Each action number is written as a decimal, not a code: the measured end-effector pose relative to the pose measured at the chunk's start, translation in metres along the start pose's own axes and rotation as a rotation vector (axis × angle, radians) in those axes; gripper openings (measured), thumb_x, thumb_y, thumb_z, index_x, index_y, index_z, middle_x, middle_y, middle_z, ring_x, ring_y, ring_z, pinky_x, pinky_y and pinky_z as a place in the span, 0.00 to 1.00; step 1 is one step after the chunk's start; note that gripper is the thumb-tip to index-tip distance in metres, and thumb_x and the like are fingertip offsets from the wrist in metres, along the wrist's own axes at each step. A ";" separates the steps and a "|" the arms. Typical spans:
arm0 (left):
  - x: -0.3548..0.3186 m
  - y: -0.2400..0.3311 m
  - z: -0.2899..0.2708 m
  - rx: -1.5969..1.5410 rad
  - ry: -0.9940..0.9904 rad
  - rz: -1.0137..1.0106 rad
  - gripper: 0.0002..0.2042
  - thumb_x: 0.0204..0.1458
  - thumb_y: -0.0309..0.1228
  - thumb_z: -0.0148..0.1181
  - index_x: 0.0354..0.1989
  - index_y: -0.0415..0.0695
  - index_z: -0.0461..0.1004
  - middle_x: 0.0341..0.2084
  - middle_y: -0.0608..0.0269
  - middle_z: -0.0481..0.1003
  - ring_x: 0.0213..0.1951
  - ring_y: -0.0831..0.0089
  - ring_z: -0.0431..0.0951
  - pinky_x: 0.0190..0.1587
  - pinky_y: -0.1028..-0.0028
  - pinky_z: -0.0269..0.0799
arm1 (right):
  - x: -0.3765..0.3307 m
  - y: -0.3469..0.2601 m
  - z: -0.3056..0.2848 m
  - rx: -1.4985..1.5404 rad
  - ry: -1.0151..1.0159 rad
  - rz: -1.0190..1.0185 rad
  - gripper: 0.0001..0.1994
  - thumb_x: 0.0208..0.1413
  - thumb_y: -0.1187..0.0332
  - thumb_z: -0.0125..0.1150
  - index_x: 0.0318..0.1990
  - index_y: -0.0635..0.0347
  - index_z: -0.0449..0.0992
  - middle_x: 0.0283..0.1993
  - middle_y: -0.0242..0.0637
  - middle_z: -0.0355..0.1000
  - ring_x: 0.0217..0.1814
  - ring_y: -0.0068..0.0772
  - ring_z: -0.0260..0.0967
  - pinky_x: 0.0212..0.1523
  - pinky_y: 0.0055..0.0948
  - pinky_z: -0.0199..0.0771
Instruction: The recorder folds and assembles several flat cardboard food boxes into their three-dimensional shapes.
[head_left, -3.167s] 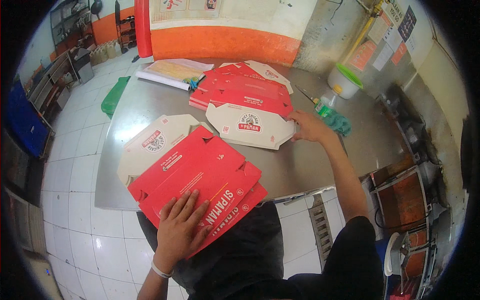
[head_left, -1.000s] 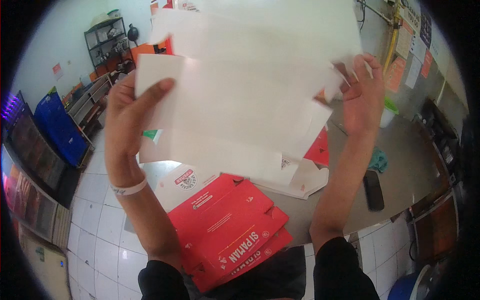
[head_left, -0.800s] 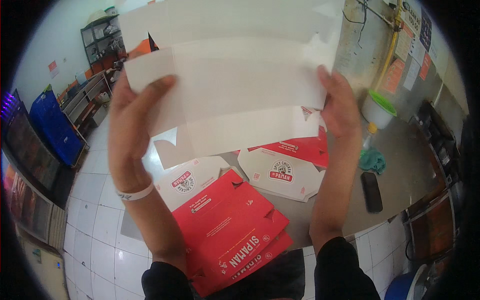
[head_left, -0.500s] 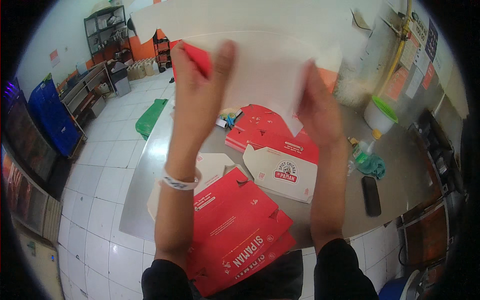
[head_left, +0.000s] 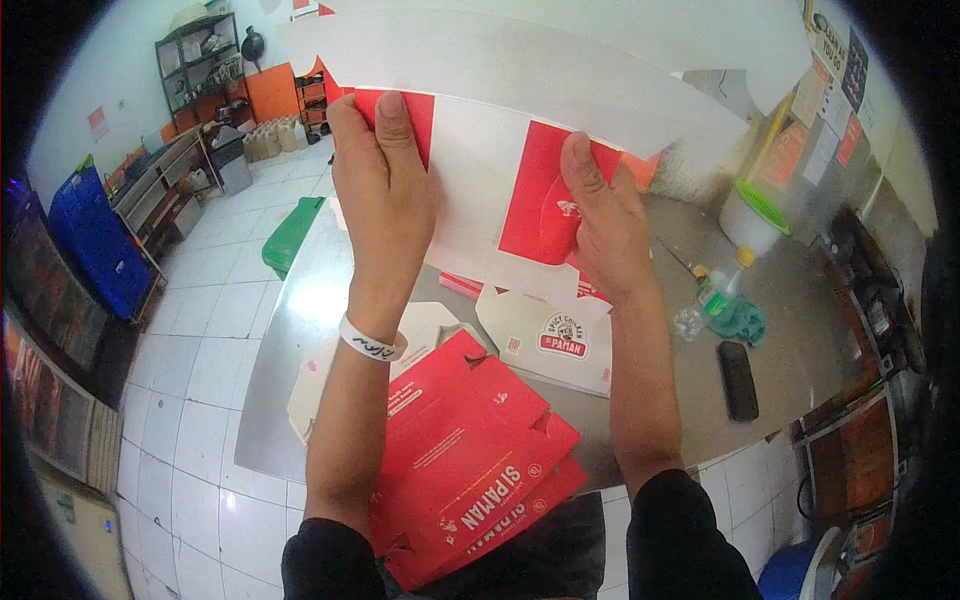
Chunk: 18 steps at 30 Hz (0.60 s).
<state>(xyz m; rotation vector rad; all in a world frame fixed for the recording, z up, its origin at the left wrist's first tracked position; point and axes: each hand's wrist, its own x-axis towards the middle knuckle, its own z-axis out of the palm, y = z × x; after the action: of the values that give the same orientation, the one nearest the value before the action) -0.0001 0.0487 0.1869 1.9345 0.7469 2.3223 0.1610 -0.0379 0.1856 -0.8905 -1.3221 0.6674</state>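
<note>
Raised above the table is a cardboard box blank (head_left: 470,180), its white inner side toward me and red flaps folded inward at both sides. My left hand (head_left: 385,190) grips its left part, thumb pressed on the red flap. My right hand (head_left: 612,225) holds the right part, thumb along the other red flap. Below lie red printed box blanks (head_left: 470,450) at the near edge of the table, overlapping one another. Behind them are white box blanks with a printed round emblem (head_left: 540,345). A further red stack is mostly hidden behind the held piece.
On the steel table (head_left: 680,420), to the right, lie a black phone (head_left: 738,382), a green cloth (head_left: 738,320) and a bottle with a yellow cap (head_left: 722,290). A white tub with a green basket (head_left: 757,215) stands farther back. Left of the table is a green bin (head_left: 292,238).
The blurred blank has steadied and its white inside now faces me. Both side flaps show folded inward under my thumbs. My right hand has moved slightly left and down.
</note>
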 end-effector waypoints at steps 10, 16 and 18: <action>-0.004 -0.001 0.002 0.013 -0.015 -0.066 0.18 0.70 0.43 0.46 0.43 0.37 0.63 0.23 0.54 0.71 0.24 0.66 0.70 0.29 0.67 0.66 | -0.003 0.004 0.009 0.034 0.154 -0.049 0.32 0.64 0.37 0.53 0.44 0.66 0.73 0.39 0.33 0.71 0.39 0.19 0.65 0.40 0.23 0.68; -0.026 0.003 0.021 0.666 0.029 0.240 0.27 0.67 0.47 0.50 0.58 0.32 0.62 0.49 0.41 0.69 0.49 0.52 0.70 0.53 0.55 0.64 | 0.008 0.013 0.011 -0.227 0.222 -0.348 0.28 0.70 0.46 0.50 0.32 0.67 0.75 0.25 0.26 0.68 0.30 0.18 0.58 0.32 0.25 0.63; -0.032 0.011 0.019 0.422 -0.350 0.364 0.29 0.65 0.48 0.52 0.61 0.32 0.61 0.57 0.39 0.64 0.55 0.46 0.65 0.59 0.52 0.59 | 0.009 0.013 0.013 -0.196 0.312 -0.376 0.28 0.70 0.46 0.50 0.33 0.66 0.75 0.27 0.27 0.68 0.31 0.18 0.58 0.32 0.26 0.63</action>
<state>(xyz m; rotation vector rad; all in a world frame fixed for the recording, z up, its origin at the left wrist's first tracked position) 0.0284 0.0355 0.1634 2.7734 0.9755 2.0074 0.1502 -0.0214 0.1799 -0.8318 -1.2383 0.1016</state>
